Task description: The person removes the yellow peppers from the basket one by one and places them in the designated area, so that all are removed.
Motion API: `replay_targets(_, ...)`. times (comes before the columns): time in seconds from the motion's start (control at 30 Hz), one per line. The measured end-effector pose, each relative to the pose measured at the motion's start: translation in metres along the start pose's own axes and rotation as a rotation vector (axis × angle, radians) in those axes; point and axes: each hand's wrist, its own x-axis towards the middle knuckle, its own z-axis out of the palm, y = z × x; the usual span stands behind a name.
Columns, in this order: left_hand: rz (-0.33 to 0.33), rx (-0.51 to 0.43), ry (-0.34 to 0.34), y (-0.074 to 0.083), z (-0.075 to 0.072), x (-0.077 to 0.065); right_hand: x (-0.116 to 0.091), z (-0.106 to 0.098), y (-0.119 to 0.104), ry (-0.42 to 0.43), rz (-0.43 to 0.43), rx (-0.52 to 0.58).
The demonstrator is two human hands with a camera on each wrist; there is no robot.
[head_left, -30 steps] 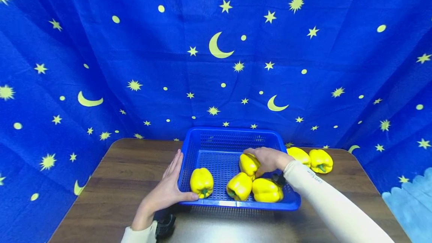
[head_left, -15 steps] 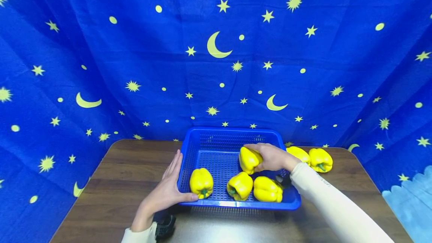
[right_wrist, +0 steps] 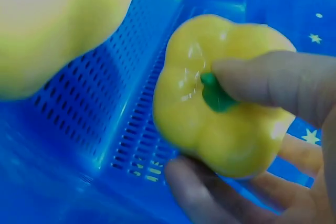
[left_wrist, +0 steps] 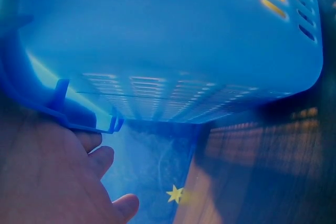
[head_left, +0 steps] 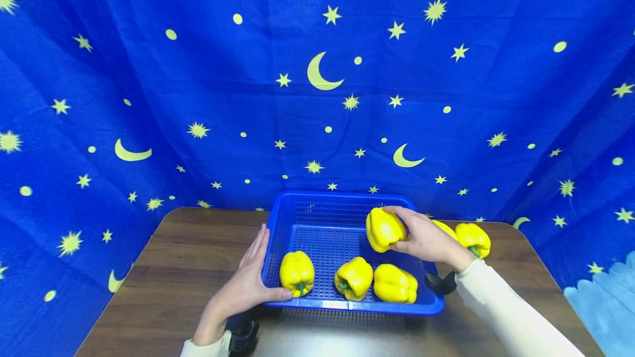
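My right hand [head_left: 428,238] holds a yellow bell pepper [head_left: 384,230] above the right part of a blue plastic basket [head_left: 347,306]. In the right wrist view the thumb [right_wrist: 262,80] lies by the pepper's green stem [right_wrist: 216,95], with fingers around the underside. My left hand [head_left: 250,274] rests against the basket's left side, its fingers straight along the outside and its thumb at the front corner of the rim. A yellow pepper [head_left: 296,273] sits by that corner. Two more, a middle pepper [head_left: 354,278] and a right one [head_left: 395,284], lie along the front inside.
Outside the basket, at the back right of the wooden table [head_left: 163,285], lie two yellow peppers; one [head_left: 473,238] shows well, the other [head_left: 445,228] is partly behind my right hand. A blue cloth [head_left: 223,92] with stars and moons hangs behind the table.
The right hand has lifted the yellow pepper from among the others in the basket and carried it up and to the right. My left hand stays at the basket's side.
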Motion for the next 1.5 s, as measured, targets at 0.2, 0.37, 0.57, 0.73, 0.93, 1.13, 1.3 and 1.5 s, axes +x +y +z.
replay_targets(0.2, -0.001, 0.016, 0.002, 0.001, -0.001, -0.001, -0.014, -0.007, 0.001, 0.094, -0.03, -0.007)
replay_targets(0.37, -0.011, 0.015, -0.01, 0.003, -0.001, 0.001, -0.028, -0.013, 0.005, 0.146, -0.015, -0.041)
replay_targets(0.57, -0.025, 0.019, -0.013, 0.004, -0.002, 0.001, -0.039, -0.028, 0.011, 0.176, 0.014, -0.053)
replay_targets(0.73, -0.022, 0.018, -0.014, 0.003, -0.001, 0.001, -0.048, -0.041, 0.02, 0.259, -0.018, -0.096)
replay_targets(0.93, -0.033, -0.001, -0.019, 0.002, -0.001, 0.001, -0.06, -0.053, 0.031, 0.296, 0.009, -0.117)
replay_targets(1.13, -0.033, 0.007, -0.015, 0.004, -0.001, 0.001, -0.069, -0.059, 0.039, 0.327, 0.057, -0.131)
replay_targets(1.3, -0.045, 0.007, -0.021, 0.005, -0.002, 0.001, -0.076, -0.062, 0.047, 0.341, 0.086, -0.136)
replay_targets(1.5, -0.061, 0.008, -0.03, 0.005, -0.002, 0.0, -0.087, -0.062, 0.058, 0.332, 0.134, -0.124)
